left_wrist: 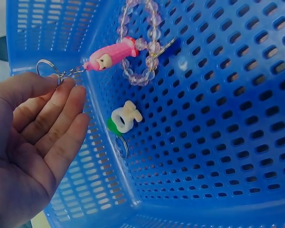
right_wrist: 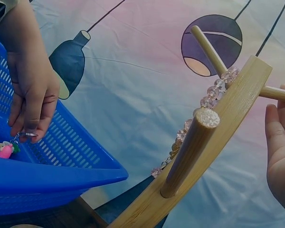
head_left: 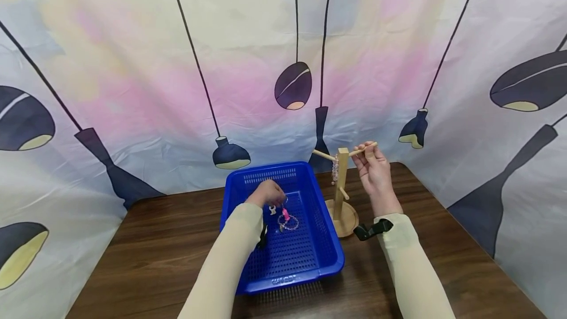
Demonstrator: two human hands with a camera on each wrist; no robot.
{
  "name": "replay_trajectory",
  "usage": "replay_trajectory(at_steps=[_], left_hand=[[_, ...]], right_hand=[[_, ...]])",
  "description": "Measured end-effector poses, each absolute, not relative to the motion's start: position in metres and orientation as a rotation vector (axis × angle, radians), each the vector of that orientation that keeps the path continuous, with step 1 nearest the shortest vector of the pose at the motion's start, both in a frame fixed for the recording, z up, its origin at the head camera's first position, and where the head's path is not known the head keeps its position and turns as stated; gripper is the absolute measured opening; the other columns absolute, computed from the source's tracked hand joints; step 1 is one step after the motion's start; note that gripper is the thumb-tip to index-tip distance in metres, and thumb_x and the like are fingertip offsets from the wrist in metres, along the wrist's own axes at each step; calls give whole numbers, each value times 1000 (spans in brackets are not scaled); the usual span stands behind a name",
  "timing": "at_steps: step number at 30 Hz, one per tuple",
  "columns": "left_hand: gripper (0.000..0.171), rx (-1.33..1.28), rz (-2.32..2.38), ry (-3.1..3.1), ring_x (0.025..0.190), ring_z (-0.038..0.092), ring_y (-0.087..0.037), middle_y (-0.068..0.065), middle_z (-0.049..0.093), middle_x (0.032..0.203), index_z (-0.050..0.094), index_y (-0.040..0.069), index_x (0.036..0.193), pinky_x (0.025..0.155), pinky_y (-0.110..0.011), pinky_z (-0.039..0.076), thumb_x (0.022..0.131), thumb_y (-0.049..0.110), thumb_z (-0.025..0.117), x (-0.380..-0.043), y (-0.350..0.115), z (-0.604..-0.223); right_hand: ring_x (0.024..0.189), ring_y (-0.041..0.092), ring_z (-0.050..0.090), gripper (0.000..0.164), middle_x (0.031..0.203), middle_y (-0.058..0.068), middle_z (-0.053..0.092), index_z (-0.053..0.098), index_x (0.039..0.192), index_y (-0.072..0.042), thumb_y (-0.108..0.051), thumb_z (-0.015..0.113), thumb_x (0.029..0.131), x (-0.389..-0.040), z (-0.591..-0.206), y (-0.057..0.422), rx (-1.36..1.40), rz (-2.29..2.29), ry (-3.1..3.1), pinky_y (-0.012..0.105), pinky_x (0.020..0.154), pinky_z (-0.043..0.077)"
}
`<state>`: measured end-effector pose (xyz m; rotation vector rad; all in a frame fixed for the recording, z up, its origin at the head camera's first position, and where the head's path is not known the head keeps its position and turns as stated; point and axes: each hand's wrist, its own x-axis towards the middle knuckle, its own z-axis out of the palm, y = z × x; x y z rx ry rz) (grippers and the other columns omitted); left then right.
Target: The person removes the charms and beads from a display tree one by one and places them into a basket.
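My left hand [head_left: 268, 193] is over the blue basket [head_left: 330, 259], pinching the metal ring of a pink keychain [left_wrist: 113, 56] between thumb and fingers. The pink figure dangles from a short chain. Below it lie a beaded bracelet [left_wrist: 153, 34] of clear pinkish beads and a white-and-green keychain [left_wrist: 125, 118] with its own ring. My right hand [head_left: 375, 174] holds a right-hand peg of the wooden stand [head_left: 341, 181], thumb and fingers about the peg. Another bracelet of pink beads [right_wrist: 210, 97] hangs on the peg at the stand's other side.
The stand's round base [head_left: 350, 218] sits just right of the basket on a dark wooden table [head_left: 177, 240]. A lower peg [right_wrist: 192, 152] sticks out from the post. Behind the table hangs a cloth [head_left: 248, 87] printed with lamps.
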<state>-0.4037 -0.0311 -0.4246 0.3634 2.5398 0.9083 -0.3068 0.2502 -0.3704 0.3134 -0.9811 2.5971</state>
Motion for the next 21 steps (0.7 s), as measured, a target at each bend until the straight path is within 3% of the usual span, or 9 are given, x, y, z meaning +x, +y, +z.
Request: replay_trajectory(at_steps=[5,11,21], left_hand=[[20,222,983,2573,96,77,-32,-22,78,108,78,-4,107,88,-42,62,96,7,65,-396,-33,-420],[21,168,1002,2598,100,76,-35,-25,77,108,77,-6,109,90,-43,62,97,8,66,-397,-39,-428],[15,73,1062,2612,86,76,-29,-22,78,100,78,-5,100,84,-42,63,93,5,69,-406,-38,-440]], right_hand=[[94,9,75,19,93,-2,72,71,96,-13,-21,55,100,-307,-370,250,312,2594,-989,22,88,60],[94,9,75,19,93,-2,72,73,94,-13,-21,56,99,-307,-371,248,319,2605,-991,22,88,60],[93,9,75,19,93,-2,73,72,96,-13,-22,56,100,-307,-369,249,323,2589,-995,21,88,60]])
